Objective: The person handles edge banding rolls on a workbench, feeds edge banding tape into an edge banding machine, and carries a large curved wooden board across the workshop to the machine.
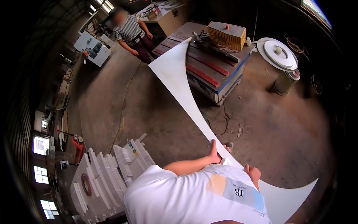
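A large white panel with a curved, concave edge (179,84) stretches from the machine table down past my body to the lower right. My left hand (215,153) holds its narrow middle, thumb on the upper face and fingers partly hidden beneath. Farther right along the same narrow part, my right hand (253,173) is closed around the edge. The panel's upper tip lies over the side of the machine table (203,67), which has red strips.
A person in a striped shirt (130,31) stands beyond the panel at the upper left. White stacked boards (108,179) are at lower left. A yellow box (226,35) sits on the machine table. Cables (227,121), a bucket (285,83) and round white discs (278,54) lie right of it.
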A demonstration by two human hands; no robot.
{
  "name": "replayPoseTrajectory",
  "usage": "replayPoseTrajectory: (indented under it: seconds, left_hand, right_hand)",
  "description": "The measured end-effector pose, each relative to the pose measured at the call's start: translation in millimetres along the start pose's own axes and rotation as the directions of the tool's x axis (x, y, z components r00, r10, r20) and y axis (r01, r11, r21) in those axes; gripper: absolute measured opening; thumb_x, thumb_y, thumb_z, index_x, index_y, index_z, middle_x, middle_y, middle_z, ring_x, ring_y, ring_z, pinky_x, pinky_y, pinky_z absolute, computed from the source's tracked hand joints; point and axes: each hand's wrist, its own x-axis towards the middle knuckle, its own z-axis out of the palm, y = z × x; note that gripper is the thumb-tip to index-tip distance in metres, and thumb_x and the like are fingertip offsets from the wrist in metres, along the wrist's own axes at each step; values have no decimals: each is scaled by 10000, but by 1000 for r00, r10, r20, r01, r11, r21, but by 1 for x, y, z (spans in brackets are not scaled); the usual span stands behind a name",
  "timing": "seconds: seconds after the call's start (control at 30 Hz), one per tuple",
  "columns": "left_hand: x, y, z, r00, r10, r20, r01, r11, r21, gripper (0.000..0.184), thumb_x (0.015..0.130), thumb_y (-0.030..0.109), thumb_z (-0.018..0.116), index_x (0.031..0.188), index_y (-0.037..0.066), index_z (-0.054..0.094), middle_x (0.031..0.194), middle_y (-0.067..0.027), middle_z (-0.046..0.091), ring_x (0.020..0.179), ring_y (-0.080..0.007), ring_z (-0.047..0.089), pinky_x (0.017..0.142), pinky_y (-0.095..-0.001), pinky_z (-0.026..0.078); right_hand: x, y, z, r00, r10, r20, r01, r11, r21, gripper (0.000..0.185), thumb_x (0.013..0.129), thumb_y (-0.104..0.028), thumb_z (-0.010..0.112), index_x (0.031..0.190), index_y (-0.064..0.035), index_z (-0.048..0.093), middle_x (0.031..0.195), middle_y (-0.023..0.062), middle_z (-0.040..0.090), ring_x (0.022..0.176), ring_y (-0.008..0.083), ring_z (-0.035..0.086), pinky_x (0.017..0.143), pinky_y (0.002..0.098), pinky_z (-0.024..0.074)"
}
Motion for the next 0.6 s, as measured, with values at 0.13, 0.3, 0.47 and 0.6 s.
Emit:
replayPoseTrajectory:
  seconds: [0.13,0.3,0.47,0.6]
  left_hand:
    - [30,-37,33,991,82,-109,-83,996,-10,849,799,915,426,914,84,554,795,-126,620,801,-331,637,841,-516,534]
    - [62,-69,74,991,44,-127,-59,991,-121,846,796,932,391,822,97,519,725,-110,564,725,-319,585,776,-494,520]
    - [81,-81,113,980,113,-164,-128,989,-79,849,823,918,355,833,87,528,719,-103,556,721,-308,577,776,-487,524]
    - [104,-107,143,984,108,-141,-131,977,-167,846,836,907,351,850,80,528,729,-107,560,719,-309,576,775,-490,525]
  right_hand:
    - [26,46,-9,983,-20,183,25,999,-26,527,960,-529,505,829,-91,766,754,190,700,735,383,692,671,500,534]
    - [74,62,-113,878,100,468,-106,994,-15,748,927,-696,419,905,-44,784,885,237,725,945,405,693,851,437,529]
    - [103,179,-170,873,179,453,-146,983,-107,754,850,-745,505,904,-52,796,859,202,738,917,379,707,847,426,540]
    - [125,247,-197,889,152,431,-118,988,-104,729,796,-751,590,876,-56,796,804,180,735,851,355,712,802,408,548]
